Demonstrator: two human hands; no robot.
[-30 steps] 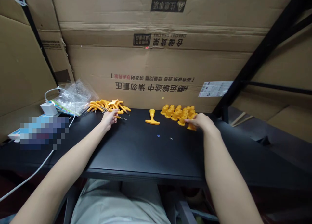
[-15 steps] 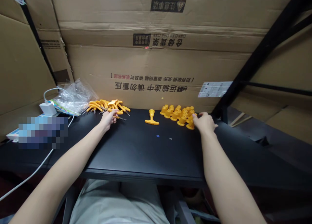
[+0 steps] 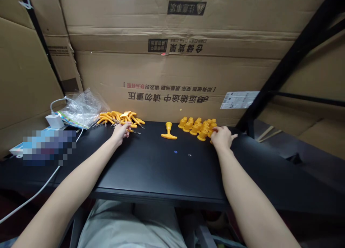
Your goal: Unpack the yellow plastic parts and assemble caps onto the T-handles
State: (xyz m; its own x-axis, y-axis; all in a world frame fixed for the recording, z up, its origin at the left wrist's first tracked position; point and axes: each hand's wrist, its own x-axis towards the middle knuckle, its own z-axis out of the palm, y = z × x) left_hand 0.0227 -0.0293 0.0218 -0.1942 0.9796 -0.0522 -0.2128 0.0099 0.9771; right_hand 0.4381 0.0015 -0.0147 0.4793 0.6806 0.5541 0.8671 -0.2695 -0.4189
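Observation:
My left hand (image 3: pixel 121 132) is closed at the near edge of a heap of yellow corkscrew handles (image 3: pixel 110 115), with thumb and fingers pinched on one handle. Thin metal spirals stick out of the heap. At the right, my right hand (image 3: pixel 223 137) has its fingers curled round the nearest yellow bell-shaped cap, which it mostly hides. Several more yellow caps (image 3: pixel 194 128) stand upright in rows beside it. Between the hands lies one yellow corkscrew (image 3: pixel 169 131), its T-bar towards me and a cap at its far end.
Cardboard (image 3: pixel 172 72) walls off the back of the black table (image 3: pixel 151 169). Clear plastic bags (image 3: pixel 83 106), a white plug (image 3: pixel 54 121) with a cable and a blurred-out object (image 3: pixel 48 147) are at the left. Two small discs, one a blue disc (image 3: pixel 175 152), lie mid-table. A black metal post (image 3: pixel 285 61) slants at the right.
My right hand has shifted slightly left and closed over the nearest cap, covering it. My left hand stays at the corkscrew handles. The view has shifted a little.

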